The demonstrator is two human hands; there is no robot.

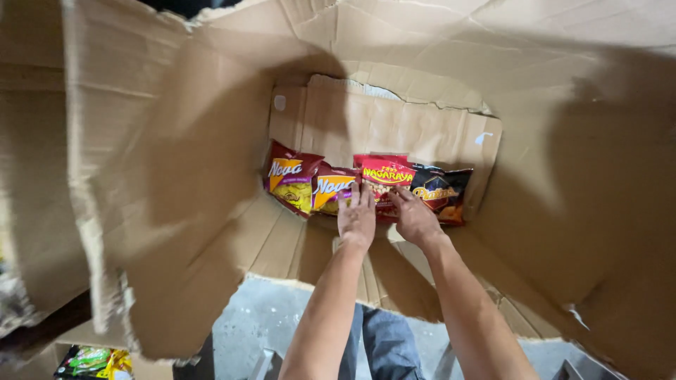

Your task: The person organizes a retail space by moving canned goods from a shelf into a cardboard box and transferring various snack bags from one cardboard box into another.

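Deep in a large, torn brown cardboard box (pixel 176 176), 4 glossy snack packets stand in a row against the far wall. From the person's left they are a maroon-and-yellow foil packet (pixel 291 176), a second maroon-and-yellow packet (pixel 331 188), a red peanut packet (pixel 384 176) and a black-and-orange packet (pixel 440 193).

The left hand (pixel 357 218) lies flat, fingers together and extended, its tips on the seam between the second maroon packet and the red one. The right hand (pixel 415 219) is also flat rather than pinching, with fingers resting on the lower edge of the red packet, just beside the black one. Neither hand grips anything — both press lightly.

To do this well, I judge the palms should stay low and push evenly, so the red packet seats upright between its 2 neighbours without crushing them — and without tipping the end packets.
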